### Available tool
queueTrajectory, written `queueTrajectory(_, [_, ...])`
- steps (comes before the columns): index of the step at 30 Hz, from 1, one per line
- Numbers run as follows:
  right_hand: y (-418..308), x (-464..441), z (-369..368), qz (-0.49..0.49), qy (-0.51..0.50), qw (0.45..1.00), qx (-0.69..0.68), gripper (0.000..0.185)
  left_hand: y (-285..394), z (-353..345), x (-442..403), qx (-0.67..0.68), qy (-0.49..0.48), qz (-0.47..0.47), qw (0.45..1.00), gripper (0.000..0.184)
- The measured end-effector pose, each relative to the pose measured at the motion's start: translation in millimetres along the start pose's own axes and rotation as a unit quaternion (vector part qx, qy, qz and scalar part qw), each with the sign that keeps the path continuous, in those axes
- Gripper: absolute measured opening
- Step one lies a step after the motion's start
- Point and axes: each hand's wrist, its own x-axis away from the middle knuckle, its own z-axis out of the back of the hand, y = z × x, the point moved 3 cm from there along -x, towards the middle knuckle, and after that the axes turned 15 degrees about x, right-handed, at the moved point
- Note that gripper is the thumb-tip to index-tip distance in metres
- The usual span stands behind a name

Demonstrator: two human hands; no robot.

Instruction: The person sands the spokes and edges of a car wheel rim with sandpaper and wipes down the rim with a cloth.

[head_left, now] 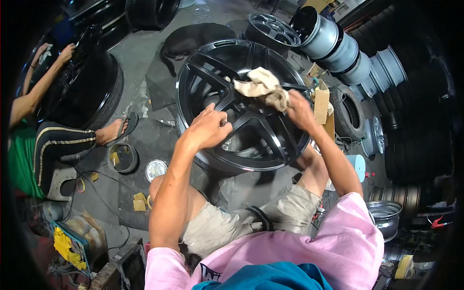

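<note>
A large black multi-spoke wheel rim (pixel 261 128) lies face up in front of my knees. My left hand (pixel 209 126) rests over its left spokes, the index finger stretched out and the others loosely bent, with nothing visible in it. My right hand (pixel 300 110) is closed on a crumpled cream cloth (pixel 263 87), which hangs over the upper middle of the rim and hides part of the spokes. The fingertips of the right hand are partly hidden by the cloth.
A black dog (pixel 195 41) lies just behind the rim. Silver wheels (pixel 333 48) and a cardboard box (pixel 321 101) stand to the right. At left, a co-worker (pixel 29 106) handles another black wheel (pixel 108 87); a bucket (pixel 122 158) and a round tin (pixel 156 170) are nearby.
</note>
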Motion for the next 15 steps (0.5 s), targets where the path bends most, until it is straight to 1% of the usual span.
queueTrajectory(1, [39, 10, -11, -0.018, 0.074, 0.994, 0.074, 0.034, 1, 0, 1, -0.003, 0.018, -0.025, 1.0, 0.036])
queueTrajectory(2, [71, 16, -7, -0.067, 0.069, 0.991, 0.092, 0.03, 3, -2, 5, -0.002, 0.014, -0.024, 1.0, 0.036])
queueTrajectory(3, [94, 21, 5, -0.093, 0.065, 0.98, 0.161, 0.025, 10, 1, 9, 0.045, 0.017, -0.05, 0.998, 0.036])
queueTrajectory(4, [104, 28, 24, -0.079, 0.076, 0.979, 0.172, 0.023, 18, 5, 13, 0.091, 0.023, -0.077, 0.993, 0.036])
queueTrajectory(5, [115, 33, 27, -0.133, 0.047, 0.978, 0.154, 0.025, 27, 3, 20, 0.108, 0.048, -0.108, 0.987, 0.035])
queueTrajectory(6, [125, 36, 29, -0.186, 0.019, 0.973, 0.136, 0.027, 31, 0, 24, 0.11, 0.05, -0.109, 0.987, 0.035])
queueTrajectory(7, [128, 40, 13, -0.142, 0.072, 0.986, 0.04, 0.034, 36, -3, 27, 0.109, 0.038, -0.125, 0.985, 0.034])
queueTrajectory(8, [140, 51, -9, -0.208, -0.066, 0.975, -0.027, 0.045, 41, -6, 26, 0.108, 0.024, -0.141, 0.984, 0.034])
queueTrajectory(9, [157, 56, -45, -0.23, -0.014, 0.973, 0.006, 0.048, 46, -8, 22, 0.103, -0.029, -0.157, 0.982, 0.032])
queueTrajectory(10, [171, 61, -78, -0.25, 0.038, 0.967, 0.037, 0.052, 49, -17, 19, 0.135, -0.073, -0.149, 0.977, 0.03])
queueTrajectory(11, [139, 46, -61, -0.248, 0.03, 0.968, 0.023, 0.053, 49, -27, 17, 0.129, -0.121, -0.142, 0.974, 0.03])
queueTrajectory(12, [123, 36, -56, -0.252, 0.029, 0.967, 0.019, 0.053, 48, -39, 17, 0.124, -0.171, -0.134, 0.968, 0.029])
queueTrajectory(14, [103, 27, -51, -0.216, 0.005, 0.969, 0.119, 0.047, 44, -65, 22, 0.089, -0.223, -0.12, 0.963, 0.032])
queueTrajectory(15, [93, 30, -46, -0.202, 0.031, 0.971, 0.124, 0.042, 41, -81, 25, 0.077, -0.223, -0.137, 0.962, 0.032])
